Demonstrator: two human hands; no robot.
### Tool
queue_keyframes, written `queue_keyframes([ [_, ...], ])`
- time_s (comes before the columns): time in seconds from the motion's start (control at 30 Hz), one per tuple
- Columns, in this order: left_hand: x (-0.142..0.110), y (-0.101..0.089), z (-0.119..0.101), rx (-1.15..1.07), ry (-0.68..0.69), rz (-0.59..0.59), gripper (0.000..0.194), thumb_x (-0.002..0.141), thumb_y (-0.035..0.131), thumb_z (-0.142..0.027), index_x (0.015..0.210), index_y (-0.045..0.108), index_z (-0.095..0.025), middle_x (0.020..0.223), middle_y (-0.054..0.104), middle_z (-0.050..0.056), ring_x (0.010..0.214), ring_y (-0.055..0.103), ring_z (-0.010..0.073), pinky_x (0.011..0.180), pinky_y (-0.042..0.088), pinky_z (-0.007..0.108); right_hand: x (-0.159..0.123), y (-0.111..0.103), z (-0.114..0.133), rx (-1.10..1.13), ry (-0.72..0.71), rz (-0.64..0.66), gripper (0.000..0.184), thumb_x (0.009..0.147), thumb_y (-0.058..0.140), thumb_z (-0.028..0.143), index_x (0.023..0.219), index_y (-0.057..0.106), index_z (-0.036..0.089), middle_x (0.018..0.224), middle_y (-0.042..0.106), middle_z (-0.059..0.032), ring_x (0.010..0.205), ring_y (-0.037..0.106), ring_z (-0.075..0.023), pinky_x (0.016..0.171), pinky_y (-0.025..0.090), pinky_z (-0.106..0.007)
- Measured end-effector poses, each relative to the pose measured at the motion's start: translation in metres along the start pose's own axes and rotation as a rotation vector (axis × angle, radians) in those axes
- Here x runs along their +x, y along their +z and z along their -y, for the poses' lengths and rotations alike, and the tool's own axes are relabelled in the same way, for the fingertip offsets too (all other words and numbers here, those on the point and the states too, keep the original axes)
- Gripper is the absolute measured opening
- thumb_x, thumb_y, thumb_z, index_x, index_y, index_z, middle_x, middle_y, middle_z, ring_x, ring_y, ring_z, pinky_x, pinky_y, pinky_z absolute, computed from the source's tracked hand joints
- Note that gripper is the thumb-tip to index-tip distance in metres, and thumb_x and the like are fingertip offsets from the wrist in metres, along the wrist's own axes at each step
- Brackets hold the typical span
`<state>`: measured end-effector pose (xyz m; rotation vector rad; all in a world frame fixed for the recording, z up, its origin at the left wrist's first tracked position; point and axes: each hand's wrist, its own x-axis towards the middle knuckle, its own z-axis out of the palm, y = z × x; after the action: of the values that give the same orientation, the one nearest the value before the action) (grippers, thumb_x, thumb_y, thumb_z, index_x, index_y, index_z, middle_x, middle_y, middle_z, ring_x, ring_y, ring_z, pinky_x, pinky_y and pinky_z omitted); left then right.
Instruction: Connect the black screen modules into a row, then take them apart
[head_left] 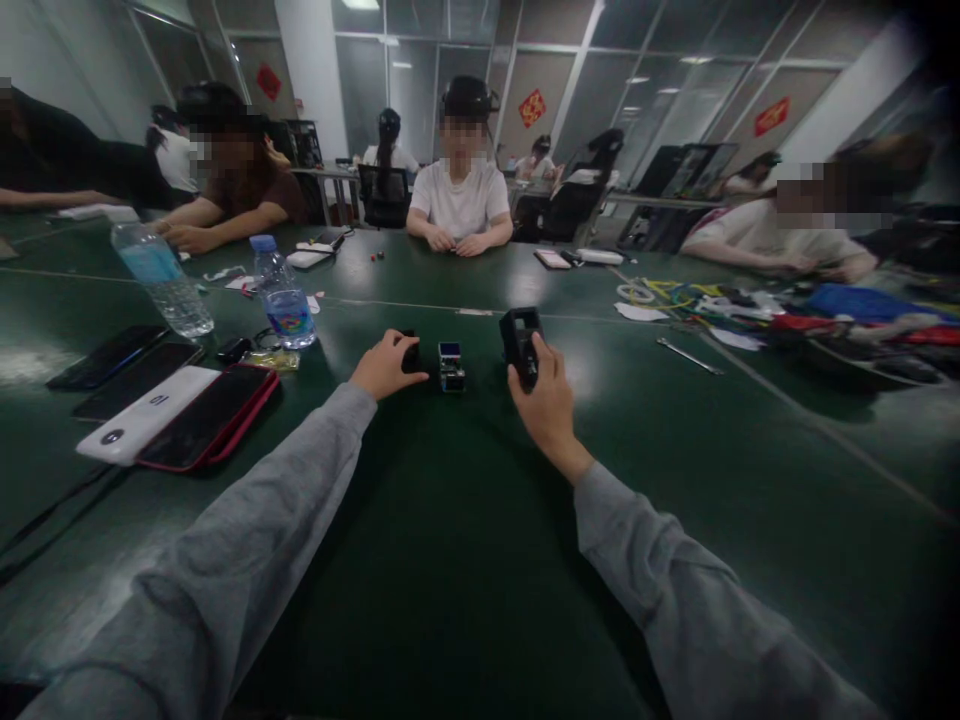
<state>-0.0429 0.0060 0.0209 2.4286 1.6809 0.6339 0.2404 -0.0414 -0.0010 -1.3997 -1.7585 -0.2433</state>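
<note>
My left hand (386,366) is curled round a small black part (410,354) at the table surface; the fingers and palm hide much of it. My right hand (546,395) grips a black plastic case (517,335) with a rectangular window in its upper end, tilted up slightly. Between the hands, a small electronic module (451,368) with a little dark screen stands on the green table (465,520), touched by neither hand.
Two water bottles (289,300), several phones (210,415) and a white power bank (150,412) lie to the left. A wrench (688,356), cables (675,295) and a dark bag (855,350) are at right. A person in white (461,205) sits opposite; others sit either side.
</note>
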Motion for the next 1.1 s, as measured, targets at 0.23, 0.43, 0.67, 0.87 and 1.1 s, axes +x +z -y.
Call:
queue_keyframes([
  [0.23,0.0,0.0,-0.007,0.097,0.01,0.083,0.072,0.077,0.07,-0.052,0.139,0.047,-0.022,0.137,0.045,0.015,0.111,0.059,0.0354,0.093,0.05,0.05,-0.005,0.013,0.025,-0.138,-0.072,0.333,0.06,0.099,0.043,0.039,0.15,0.032,0.01,0.136,0.046,-0.0227,0.104,0.061,-0.0366,0.077,0.058,-0.048],
  [0.43,-0.001,0.006,-0.004,0.114,0.122,-0.013,0.09,0.072,0.07,-0.064,0.146,0.038,-0.024,0.145,0.041,0.016,0.13,0.042,0.0403,0.105,0.036,0.059,-0.007,0.017,0.016,-0.157,-0.009,0.416,0.063,0.098,0.05,0.045,0.148,0.035,0.009,0.132,0.049,-0.0234,0.099,0.063,-0.0367,0.077,0.058,-0.05],
  [0.67,-0.008,0.03,-0.018,0.126,0.341,-0.176,0.084,0.077,0.065,-0.065,0.146,0.039,-0.025,0.146,0.043,0.015,0.136,0.035,0.036,0.111,0.027,0.054,-0.009,0.014,0.017,-0.124,-0.122,0.294,0.055,0.099,0.049,0.042,0.143,0.04,0.009,0.142,0.039,-0.0229,0.128,0.044,-0.0369,0.096,0.051,-0.05],
  [0.87,-0.011,0.038,-0.019,0.108,0.359,-0.234,0.087,0.078,0.062,-0.067,0.147,0.036,-0.022,0.142,0.049,0.015,0.13,0.043,0.0332,0.108,0.03,0.048,-0.008,0.008,0.023,-0.099,-0.275,0.223,0.037,0.099,0.046,0.028,0.132,0.05,0.012,0.138,0.044,-0.018,0.13,0.04,-0.0319,0.107,0.039,-0.048],
  [1.1,-0.012,0.038,-0.018,0.068,0.304,-0.316,0.075,0.082,0.055,-0.068,0.138,0.047,-0.019,0.134,0.057,0.014,0.126,0.049,0.0311,0.106,0.033,0.047,-0.008,0.005,0.026,-0.069,-0.368,0.255,0.039,0.097,0.047,0.024,0.135,0.05,0.016,0.142,0.044,-0.0146,0.134,0.038,-0.0296,0.109,0.036,-0.047],
])
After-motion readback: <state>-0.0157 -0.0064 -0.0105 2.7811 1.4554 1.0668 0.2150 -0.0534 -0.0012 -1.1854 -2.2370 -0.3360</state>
